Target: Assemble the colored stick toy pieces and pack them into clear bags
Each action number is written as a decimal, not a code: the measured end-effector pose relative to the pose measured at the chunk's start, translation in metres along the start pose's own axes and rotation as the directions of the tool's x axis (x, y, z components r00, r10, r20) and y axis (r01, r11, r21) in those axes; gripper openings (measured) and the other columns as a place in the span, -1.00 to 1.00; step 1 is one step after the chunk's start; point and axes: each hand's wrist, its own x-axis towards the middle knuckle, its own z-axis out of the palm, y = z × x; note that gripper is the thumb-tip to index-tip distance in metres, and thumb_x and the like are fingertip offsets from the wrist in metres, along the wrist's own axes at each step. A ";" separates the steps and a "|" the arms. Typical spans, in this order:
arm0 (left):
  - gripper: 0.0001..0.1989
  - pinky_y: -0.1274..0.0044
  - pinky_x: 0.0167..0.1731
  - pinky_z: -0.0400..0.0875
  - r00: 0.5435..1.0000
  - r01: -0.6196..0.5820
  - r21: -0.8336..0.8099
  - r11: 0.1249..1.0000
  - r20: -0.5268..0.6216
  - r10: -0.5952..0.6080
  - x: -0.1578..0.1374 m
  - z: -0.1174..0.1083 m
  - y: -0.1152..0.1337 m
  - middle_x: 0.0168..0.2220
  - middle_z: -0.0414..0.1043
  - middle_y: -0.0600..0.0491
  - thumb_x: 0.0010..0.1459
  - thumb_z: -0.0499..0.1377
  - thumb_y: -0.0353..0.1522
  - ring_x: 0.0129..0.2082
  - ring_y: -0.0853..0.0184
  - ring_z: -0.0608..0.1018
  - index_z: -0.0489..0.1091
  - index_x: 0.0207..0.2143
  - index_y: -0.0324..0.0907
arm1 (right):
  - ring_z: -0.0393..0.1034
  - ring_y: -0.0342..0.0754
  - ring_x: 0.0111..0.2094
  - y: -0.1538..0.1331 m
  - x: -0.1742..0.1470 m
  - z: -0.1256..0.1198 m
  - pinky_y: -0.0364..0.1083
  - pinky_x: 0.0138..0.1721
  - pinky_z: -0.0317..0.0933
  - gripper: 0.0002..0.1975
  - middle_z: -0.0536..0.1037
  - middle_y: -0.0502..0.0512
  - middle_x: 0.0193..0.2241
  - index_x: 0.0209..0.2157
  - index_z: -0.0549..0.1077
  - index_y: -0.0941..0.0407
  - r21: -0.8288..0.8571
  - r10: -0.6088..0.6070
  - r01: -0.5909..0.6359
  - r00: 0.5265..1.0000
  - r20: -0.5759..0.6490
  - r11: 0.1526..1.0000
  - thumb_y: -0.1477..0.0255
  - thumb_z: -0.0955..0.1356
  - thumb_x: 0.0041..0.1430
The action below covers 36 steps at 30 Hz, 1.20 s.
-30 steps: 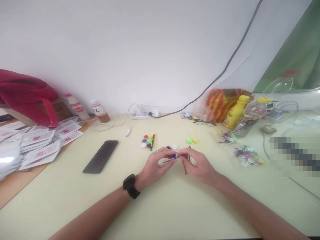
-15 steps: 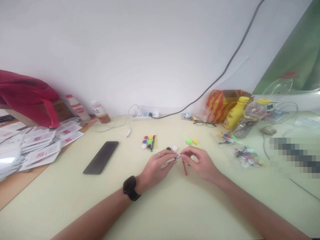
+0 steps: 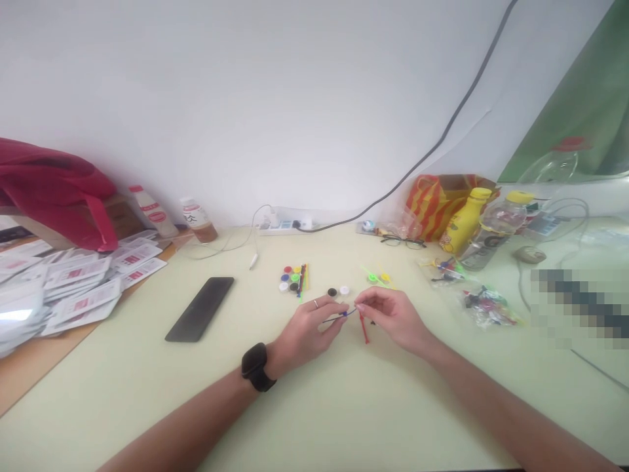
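Note:
My left hand (image 3: 310, 328), with a ring and a black watch, is closed in a pinch on a thin blue plastic strip (image 3: 350, 312). The strip bends up to the right, where the fingertips of my right hand (image 3: 393, 318) pinch its other end. Below the right fingertips is a thin red plastic strip (image 3: 363, 328); whether the hand touches it I cannot tell. A small dark piece (image 3: 373, 322) shows beside it. Just beyond the hands lie a black disc (image 3: 332, 292) and a white disc (image 3: 344, 290).
Coloured discs (image 3: 284, 278) and thin sticks (image 3: 302, 280) lie beyond the left hand; a green disc (image 3: 372, 277) and a yellow one are behind the right. A black phone (image 3: 200, 309) lies left. Small plastic bags (image 3: 491, 308), a yellow bottle (image 3: 464, 223) and glasses (image 3: 403, 242) are right.
The blue strip now curves between the fingertips, and a darker blue part shows at the left fingers. Both hands stay almost in place.

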 end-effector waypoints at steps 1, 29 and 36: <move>-0.78 0.44 -0.18 0.57 1.000 0.005 -0.010 1.000 -0.004 -0.005 0.000 0.000 0.001 -0.18 0.58 -0.07 0.32 0.20 -0.44 -0.22 0.26 0.63 0.51 -0.01 -0.14 | 0.51 0.01 -0.23 0.000 0.000 0.000 0.00 -0.15 0.41 -0.74 0.63 0.11 -0.27 -0.23 0.58 0.08 -0.001 0.000 0.000 1.000 0.004 1.000 0.17 0.45 0.23; -0.74 0.36 -0.05 0.58 0.989 0.151 -0.285 0.947 0.049 -0.143 0.005 0.000 0.009 -0.10 0.56 -0.06 0.33 0.24 -0.41 -0.11 0.24 0.62 0.52 0.05 -0.07 | 0.47 -0.03 -0.24 0.004 0.000 -0.003 -0.02 -0.15 0.40 -0.62 0.49 0.03 -0.29 0.11 0.39 0.01 0.005 -0.041 0.041 0.998 -0.044 0.999 0.17 0.36 0.35; -0.84 0.39 -0.06 0.59 0.934 0.337 -0.481 0.809 0.066 -0.350 0.007 -0.003 0.008 -0.17 0.58 -0.05 0.28 0.32 -0.32 -0.17 0.26 0.63 0.51 -0.12 -0.19 | 0.36 -0.05 -0.33 -0.008 -0.008 -0.003 -0.05 -0.27 0.30 -0.68 0.43 0.02 -0.34 0.12 0.40 -0.01 -0.168 -0.128 0.128 0.992 0.006 0.977 0.22 0.27 0.43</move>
